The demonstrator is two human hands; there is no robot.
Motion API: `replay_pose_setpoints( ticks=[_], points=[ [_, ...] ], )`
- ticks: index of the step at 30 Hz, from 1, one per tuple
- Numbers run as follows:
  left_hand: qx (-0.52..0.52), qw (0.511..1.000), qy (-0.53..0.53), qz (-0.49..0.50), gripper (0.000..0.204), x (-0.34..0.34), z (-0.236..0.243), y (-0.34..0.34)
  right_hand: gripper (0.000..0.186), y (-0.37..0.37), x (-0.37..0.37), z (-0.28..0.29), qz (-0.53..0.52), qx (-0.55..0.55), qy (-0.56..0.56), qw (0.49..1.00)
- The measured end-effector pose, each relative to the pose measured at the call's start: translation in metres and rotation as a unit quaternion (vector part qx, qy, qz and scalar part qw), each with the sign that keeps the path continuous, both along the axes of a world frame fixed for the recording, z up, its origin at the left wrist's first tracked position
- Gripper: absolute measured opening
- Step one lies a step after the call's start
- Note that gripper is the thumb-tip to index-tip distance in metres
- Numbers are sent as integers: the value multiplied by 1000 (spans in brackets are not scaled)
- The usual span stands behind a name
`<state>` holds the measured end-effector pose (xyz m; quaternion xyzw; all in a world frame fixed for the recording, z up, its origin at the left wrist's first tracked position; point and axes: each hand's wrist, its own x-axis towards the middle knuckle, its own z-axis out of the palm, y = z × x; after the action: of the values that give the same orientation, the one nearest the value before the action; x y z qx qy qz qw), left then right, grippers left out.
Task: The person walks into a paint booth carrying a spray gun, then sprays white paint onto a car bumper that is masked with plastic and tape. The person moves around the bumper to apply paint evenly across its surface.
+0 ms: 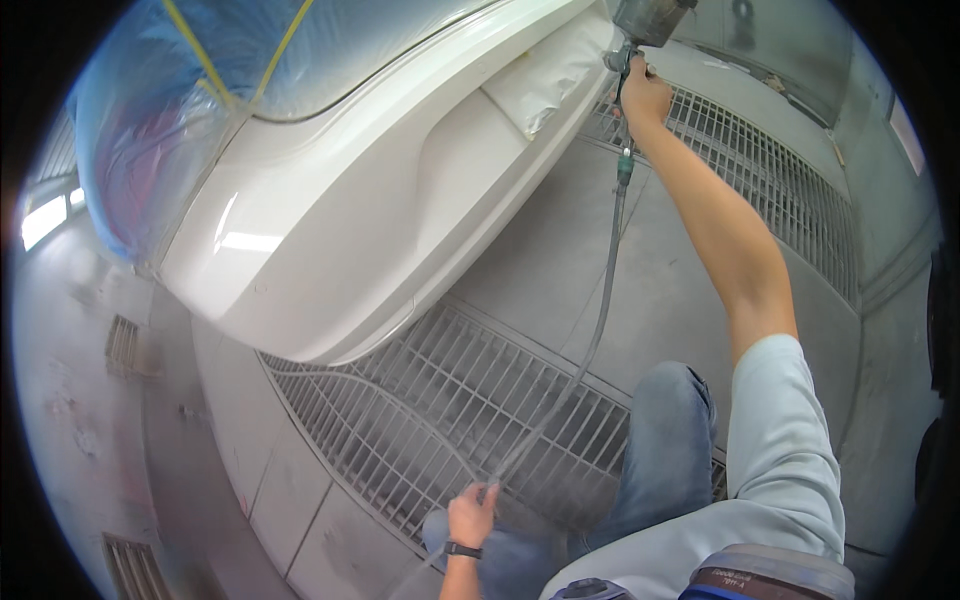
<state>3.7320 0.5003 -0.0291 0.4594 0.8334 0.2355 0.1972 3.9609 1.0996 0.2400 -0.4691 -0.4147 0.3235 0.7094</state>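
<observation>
At the top right, my right hand [645,95] is wrapped round the handle of a spray gun [628,62] with a dark grey cup on top. My right arm is stretched far forward, and the gun is close to the far end of a glossy white car bumper [350,200]. From the gun's handle a grey air hose [608,290] with a green coupling hangs down across the floor. My left hand [472,515], low in the middle, is closed round that hose near my knee. A dark band circles the left wrist.
Blue and clear masking film [330,50] with yellow tape covers the car body above the bumper. Metal floor grates [480,390] run beneath and beyond it. Grey walls [895,200] rise on both sides. My bent knee [665,410] is close to the hose.
</observation>
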Motion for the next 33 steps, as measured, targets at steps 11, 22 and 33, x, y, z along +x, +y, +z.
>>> replay_pose_setpoints(
  ticks=[11, 22, 33],
  points=[
    [-76, 995, 51, 37, 37, -56, -11, -99, 38, -279, -106, -32, 318, 42, -18, 947],
    [-55, 995, 48, 73, 37, -61, -15, -135, 43, -404, -256, -44, 574, 91, -109, 807],
    [-49, 998, 18, -32, 35, -38, -6, -66, 37, -229, -112, -80, 483, -48, 60, 872]
  ],
)
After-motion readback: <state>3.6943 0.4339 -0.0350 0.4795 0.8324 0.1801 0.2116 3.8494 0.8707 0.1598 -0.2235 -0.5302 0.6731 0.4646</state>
